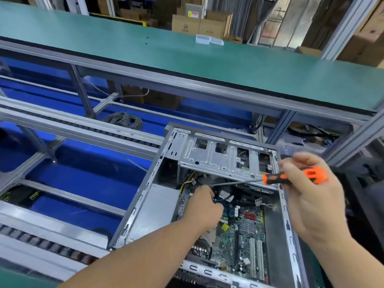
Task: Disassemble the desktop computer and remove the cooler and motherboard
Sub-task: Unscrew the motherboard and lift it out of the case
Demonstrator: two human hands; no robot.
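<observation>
While right hand (307,196) gripped screwdriver (291,177) at 3 o'clock, left hand (202,206) pinched cables (225,196); best pulled connectors straight off motherboard (247,235).

I see the open computer case (145,206), grey metal, lying on its side with the side panel off. Its silver drive cage (220,159) spans the far end, full of cut-outs. Below it the green motherboard (245,238) lies flat on the case floor, with white slots, a red part and a yellow sticker. Black and yellow cables (187,182) bunch near the cage.
</observation>
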